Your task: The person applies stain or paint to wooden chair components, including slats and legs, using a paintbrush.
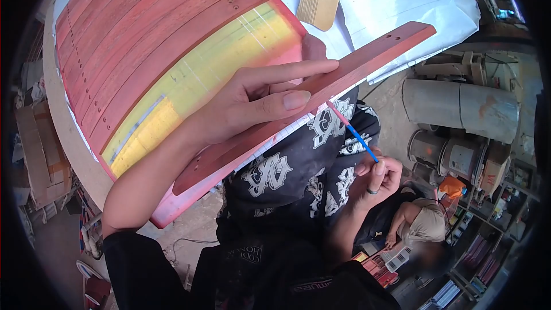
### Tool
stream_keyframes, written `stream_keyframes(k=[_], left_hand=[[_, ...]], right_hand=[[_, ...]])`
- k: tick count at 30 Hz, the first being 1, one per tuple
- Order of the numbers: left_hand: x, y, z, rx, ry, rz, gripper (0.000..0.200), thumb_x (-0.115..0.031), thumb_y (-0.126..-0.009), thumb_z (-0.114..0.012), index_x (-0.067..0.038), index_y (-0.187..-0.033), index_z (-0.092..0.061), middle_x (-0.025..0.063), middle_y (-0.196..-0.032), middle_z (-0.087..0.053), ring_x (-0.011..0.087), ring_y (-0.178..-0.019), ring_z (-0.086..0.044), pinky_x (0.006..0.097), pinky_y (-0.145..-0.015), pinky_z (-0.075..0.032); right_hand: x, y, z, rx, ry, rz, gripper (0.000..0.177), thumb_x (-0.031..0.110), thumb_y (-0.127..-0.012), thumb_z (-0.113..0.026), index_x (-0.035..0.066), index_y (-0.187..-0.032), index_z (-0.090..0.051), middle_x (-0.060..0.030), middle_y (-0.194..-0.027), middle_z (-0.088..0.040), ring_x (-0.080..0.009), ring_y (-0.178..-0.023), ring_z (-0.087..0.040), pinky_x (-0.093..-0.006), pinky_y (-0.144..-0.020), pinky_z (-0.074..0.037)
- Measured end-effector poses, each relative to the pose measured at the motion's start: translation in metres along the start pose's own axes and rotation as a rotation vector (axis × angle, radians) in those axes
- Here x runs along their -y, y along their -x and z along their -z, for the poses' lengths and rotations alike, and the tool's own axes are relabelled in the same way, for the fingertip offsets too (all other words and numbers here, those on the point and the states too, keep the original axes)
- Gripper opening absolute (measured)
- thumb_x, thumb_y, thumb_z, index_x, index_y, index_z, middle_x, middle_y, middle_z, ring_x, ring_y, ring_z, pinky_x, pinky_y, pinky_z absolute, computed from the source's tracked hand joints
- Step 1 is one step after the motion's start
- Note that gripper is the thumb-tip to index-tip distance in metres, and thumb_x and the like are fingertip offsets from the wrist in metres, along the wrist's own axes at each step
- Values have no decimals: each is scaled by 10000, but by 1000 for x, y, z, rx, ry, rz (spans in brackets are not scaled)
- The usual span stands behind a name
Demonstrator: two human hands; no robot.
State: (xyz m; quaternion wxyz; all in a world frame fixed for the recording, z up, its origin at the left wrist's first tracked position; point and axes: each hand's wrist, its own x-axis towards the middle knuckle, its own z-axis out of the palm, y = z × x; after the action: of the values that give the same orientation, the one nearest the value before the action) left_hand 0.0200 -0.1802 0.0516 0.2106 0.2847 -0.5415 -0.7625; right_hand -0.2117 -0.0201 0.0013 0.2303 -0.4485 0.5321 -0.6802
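My left hand (261, 95) holds a long reddish-brown wooden slat (373, 60), thumb on its near face and index finger stretched along it. The slat has paired holes near each end and slants across the view. In my right hand (379, 181), a thin blue-handled brush (363, 140) is pinched between thumb and fingers. Its reddish tip is right at the slat's lower edge, just past my left thumb. A ring is on one right finger. Beneath the slat lies a board (229, 74) painted yellow and pinkish red.
Several red slats (166, 20) with rows of holes lie side by side on the table. White plastic sheeting (396, 0) and a piece of brown cardboard (318, 8) are beyond. Another person (422, 221) sits lower right, near shelves and a large metal cylinder (459, 106).
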Motion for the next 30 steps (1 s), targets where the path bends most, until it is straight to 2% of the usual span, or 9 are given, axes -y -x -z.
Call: stream_keyframes(k=[3,12,20,30], left_hand=[[2,-1,0,-6,-5,-2,754,-529,-804,-599,-90,-1399,-454,129,-1178,-615,174,-1145,-529,342,-1021,-338],[19,-7,5,82,22,-154,636,-412,-903,-550,-43,-1406,-422,136,-1126,-596,246,-1100,-548,395,-1024,-355],[2,-1,-1,23,14,-49,719,-490,-846,-582,-57,-1402,-438,107,-1155,-608,191,-1126,-533,355,-1025,-334],[13,-5,2,21,6,-110,719,-505,-850,-573,-53,-1395,-449,85,-1157,-605,185,-1141,-517,364,-1028,-329]], right_hand=[[3,-1,0,1,46,-6,168,154,-941,-541,24,-846,-493,-49,-580,-494,-117,-534,-464,-253,-584,-376],[1,-2,2,-68,40,-21,179,165,-937,-553,19,-852,-493,-52,-608,-509,-114,-549,-463,-229,-559,-364],[0,0,-1,20,26,-12,146,139,-937,-539,23,-860,-496,-50,-597,-509,-119,-542,-473,-245,-559,-364],[1,4,-5,88,3,-14,141,143,-931,-556,36,-854,-505,-32,-560,-515,-111,-520,-477,-277,-608,-370]])
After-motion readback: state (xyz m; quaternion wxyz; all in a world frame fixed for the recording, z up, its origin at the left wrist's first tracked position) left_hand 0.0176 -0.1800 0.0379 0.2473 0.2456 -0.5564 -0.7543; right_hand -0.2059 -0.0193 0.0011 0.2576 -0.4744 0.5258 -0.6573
